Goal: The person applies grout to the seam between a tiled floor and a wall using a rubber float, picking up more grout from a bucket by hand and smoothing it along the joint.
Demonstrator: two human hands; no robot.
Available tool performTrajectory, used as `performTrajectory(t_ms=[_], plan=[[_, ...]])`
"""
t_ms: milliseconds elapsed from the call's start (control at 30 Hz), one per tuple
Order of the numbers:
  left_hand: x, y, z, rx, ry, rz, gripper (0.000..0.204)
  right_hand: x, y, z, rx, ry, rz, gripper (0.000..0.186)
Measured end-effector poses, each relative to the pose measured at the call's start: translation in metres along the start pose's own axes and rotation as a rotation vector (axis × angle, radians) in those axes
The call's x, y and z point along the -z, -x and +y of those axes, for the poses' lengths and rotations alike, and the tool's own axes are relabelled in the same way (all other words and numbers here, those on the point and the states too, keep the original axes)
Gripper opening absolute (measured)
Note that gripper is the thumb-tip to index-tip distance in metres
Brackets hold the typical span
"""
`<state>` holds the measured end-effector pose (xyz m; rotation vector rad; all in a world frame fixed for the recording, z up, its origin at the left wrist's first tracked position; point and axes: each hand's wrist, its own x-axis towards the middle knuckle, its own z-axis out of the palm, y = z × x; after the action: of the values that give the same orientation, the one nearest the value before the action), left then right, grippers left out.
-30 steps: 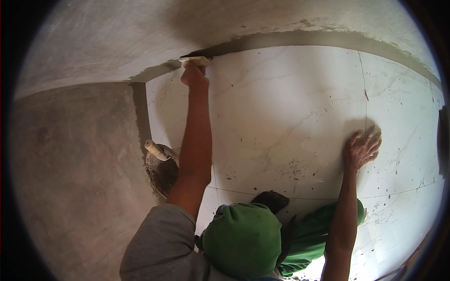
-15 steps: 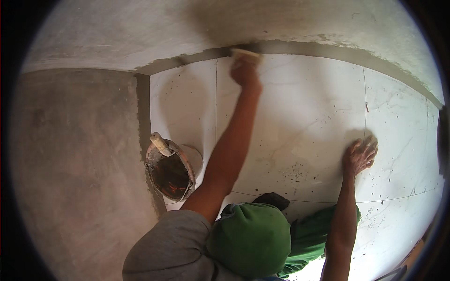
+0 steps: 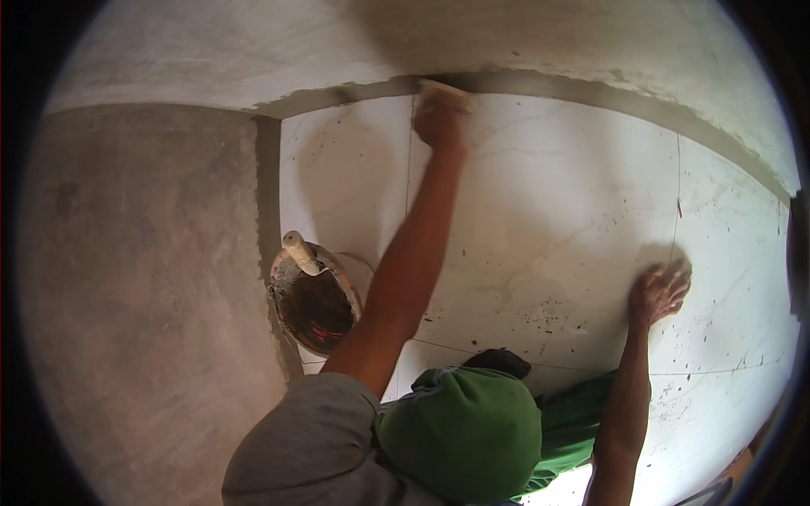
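My left hand (image 3: pixel 440 125) is closed around a pale flat-edged tool (image 3: pixel 451 94), blurred by motion, whose exact kind I cannot make out. Its edge lies against the grey mortar strip (image 3: pixel 540 83) where the white floor tiles (image 3: pixel 523 194) meet the wall. Off to the right, my right hand (image 3: pixel 661 291) rests on the tiles beside a joint line, fingers spread, holding nothing. Left of my left forearm stands a bucket (image 3: pixel 348 282) with dark wet mix inside. A tool with a pale, mortar-smeared handle (image 3: pixel 302 252) leans out of its rim.
A rough grey cement wall (image 3: pixel 211 51) runs across the far side. Another bare cement surface (image 3: pixel 143 253) borders the tiles on the left. Dark crumbs lie scattered over the tiles. My green-clad knee (image 3: pixel 460 434) and a dark shoe tip (image 3: pixel 499 363) are low in view.
The whole view has shifted slightly. Against the tile joint, my left hand and its tool have slid a little left along the mortar strip. My right hand stays flat on the tiles.
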<state>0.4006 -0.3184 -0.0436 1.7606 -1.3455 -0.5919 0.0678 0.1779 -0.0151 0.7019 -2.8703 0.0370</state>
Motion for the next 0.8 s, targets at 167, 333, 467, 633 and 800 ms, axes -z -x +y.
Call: performTrajectory(t_ms=[167, 333, 467, 633, 800], plan=[[-0.019, -0.006, -0.014, 0.397, 0.604, 0.224, 0.033, 0.017, -0.024, 0.038, -0.053, 0.077, 0.031, 0.069], [0.138, -0.202, -0.085, 0.223, 0.052, 0.022, 0.024, -0.004, 0.001, -0.008, 0.001, 0.002, -0.021, 0.07], [0.023, -0.084, -0.055, 0.351, 0.524, 0.201, 0.042, 0.003, -0.014, 0.021, -0.01, 0.066, 0.044, 0.07], [0.0, -0.011, -0.006, 0.205, 0.665, 0.233, 0.049, 0.005, -0.01, 0.017, -0.001, 0.046, 0.037, 0.066], [0.132, -0.185, -0.056, 0.325, 0.548, 0.431, 0.037, 0.002, -0.004, 0.004, -0.007, 0.008, 0.024, 0.067]])
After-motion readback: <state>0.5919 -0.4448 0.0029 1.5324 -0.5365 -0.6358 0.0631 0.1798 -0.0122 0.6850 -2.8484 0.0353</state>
